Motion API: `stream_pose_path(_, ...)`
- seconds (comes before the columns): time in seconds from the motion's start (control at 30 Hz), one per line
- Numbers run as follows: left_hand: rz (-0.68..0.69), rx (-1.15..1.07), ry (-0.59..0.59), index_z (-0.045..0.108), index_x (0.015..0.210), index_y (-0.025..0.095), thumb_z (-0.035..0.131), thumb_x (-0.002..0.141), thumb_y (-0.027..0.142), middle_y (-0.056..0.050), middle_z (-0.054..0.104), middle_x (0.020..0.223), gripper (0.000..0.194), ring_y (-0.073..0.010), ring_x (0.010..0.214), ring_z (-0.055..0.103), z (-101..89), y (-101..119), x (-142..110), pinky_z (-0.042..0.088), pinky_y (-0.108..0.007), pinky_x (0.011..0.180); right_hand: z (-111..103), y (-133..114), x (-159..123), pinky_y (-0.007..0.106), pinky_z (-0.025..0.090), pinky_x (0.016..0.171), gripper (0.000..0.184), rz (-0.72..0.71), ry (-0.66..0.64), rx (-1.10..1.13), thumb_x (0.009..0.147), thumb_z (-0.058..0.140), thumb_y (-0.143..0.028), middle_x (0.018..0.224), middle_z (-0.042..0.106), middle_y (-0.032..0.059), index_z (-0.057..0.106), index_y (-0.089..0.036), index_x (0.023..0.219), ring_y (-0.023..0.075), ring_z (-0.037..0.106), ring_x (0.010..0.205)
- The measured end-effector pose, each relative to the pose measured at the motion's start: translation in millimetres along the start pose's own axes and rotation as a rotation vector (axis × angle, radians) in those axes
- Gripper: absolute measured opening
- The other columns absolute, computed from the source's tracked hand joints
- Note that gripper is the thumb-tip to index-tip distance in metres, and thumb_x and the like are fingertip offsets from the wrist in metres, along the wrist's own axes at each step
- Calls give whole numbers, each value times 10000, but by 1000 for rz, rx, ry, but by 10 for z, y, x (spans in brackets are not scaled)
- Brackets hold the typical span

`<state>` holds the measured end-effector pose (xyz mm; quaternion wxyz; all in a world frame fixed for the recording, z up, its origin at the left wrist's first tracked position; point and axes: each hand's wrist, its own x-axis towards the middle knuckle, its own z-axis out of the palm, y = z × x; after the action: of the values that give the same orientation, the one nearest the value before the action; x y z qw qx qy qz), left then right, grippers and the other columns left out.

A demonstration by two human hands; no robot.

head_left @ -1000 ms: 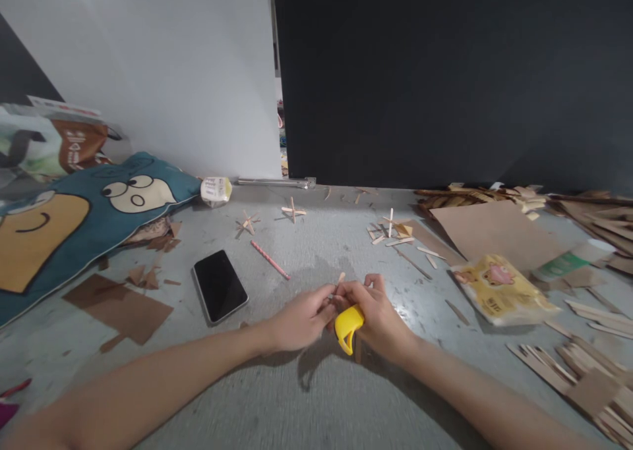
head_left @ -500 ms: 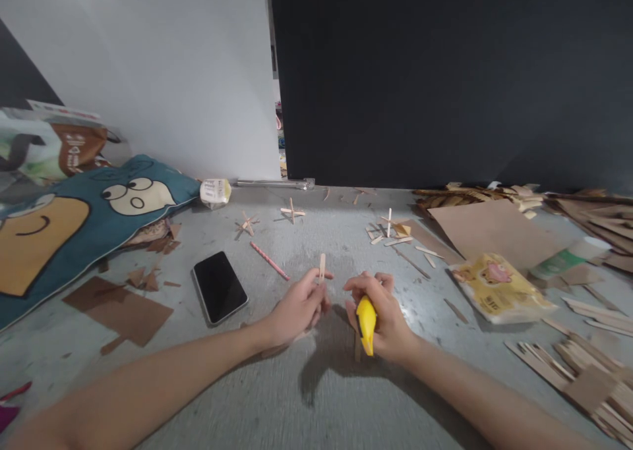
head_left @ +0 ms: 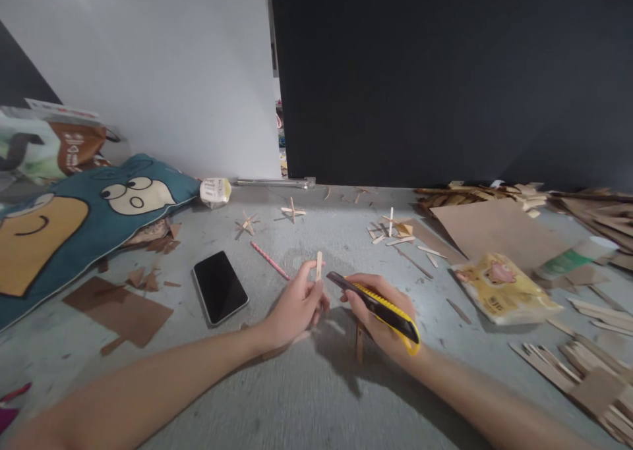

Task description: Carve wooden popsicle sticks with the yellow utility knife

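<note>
Between thumb and fingers, my left hand [head_left: 299,303] pinches a wooden craft stick [head_left: 319,265], its rounded end pointing up. My right hand [head_left: 383,308] is wrapped round a yellow and black utility knife [head_left: 380,307]. The knife's front end points left, close to the stick but apart from it. Whether the blade is out I cannot tell. Partly under my right hand, another wooden stick [head_left: 359,344] lies on the grey table. A pink striped pencil-like rod [head_left: 270,260] rests beyond my left hand, and a phone [head_left: 220,288] lies left of it.
Small crossed-stick pieces [head_left: 293,210] stand at the back. A yellow tissue pack [head_left: 504,286], a green-and-white bottle [head_left: 576,257] and a pile of craft sticks [head_left: 583,377] lie on the right. A blue cushion [head_left: 99,219] and cardboard scraps [head_left: 119,310] are on the left.
My right hand has turned the utility knife from pointing away to lying slanted, its front end now toward the craft stick. My left hand has shifted very slightly left with the stick.
</note>
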<state>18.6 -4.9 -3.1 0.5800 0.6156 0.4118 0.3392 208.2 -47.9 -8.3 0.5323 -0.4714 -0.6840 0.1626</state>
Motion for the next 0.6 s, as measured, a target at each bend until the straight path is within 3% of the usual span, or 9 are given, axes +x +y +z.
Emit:
stream_pose_path(0.33,34,86,-37,457,1308,219,467,1037,546,53,607,677,425,-103,453,484,0,-20,-3,388,-210,455,8,-27,-36,263,633,642,176,-100,-74,-21,998,612,-244,865,800,30,705,-245,1148,150,749,633)
stream_pose_path(0.6,39,107,-76,456,1310,220,461,1030,602,50,604,695,474,-114,478,483,-4,2,-17,386,-227,474,13,-55,-22,233,617,601,152,-50,-69,-24,995,625,-277,805,785,14,689,-239,1127,142,733,590)
